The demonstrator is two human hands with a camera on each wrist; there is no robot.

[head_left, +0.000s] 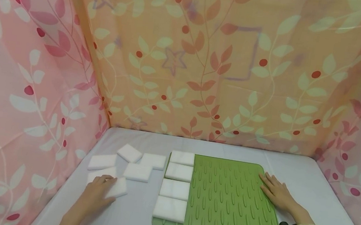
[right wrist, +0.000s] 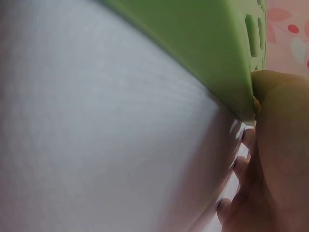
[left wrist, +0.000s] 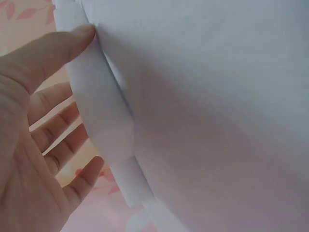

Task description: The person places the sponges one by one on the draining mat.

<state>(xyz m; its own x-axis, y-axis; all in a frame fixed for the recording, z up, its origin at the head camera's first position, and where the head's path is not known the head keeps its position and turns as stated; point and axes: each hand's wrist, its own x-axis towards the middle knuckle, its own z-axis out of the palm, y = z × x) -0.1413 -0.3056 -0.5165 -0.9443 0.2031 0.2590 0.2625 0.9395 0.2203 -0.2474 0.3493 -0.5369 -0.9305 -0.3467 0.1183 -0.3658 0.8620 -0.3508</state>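
My left hand (head_left: 97, 192) is at the near end of a loose group of white tiles at the left. Its fingers bend over a white tile (head_left: 119, 187) and the thumb lies along the near edge; in the left wrist view, the thumb tip meets the white tile's edge (left wrist: 99, 96) and the fingertips pass behind it. A green ridged mat (head_left: 227, 197) lies flat in the middle, with a column of white tiles (head_left: 174, 189) along its left side. My right hand (head_left: 277, 192) rests with spread fingers on the mat's upper right edge.
Several other white tiles lie loose beyond the left hand, including one at the back (head_left: 129, 153) and one nearer the mat (head_left: 137, 171). A white cloth covers the table (head_left: 133, 219). Patterned curtains (head_left: 205, 74) enclose it at the back and both sides.
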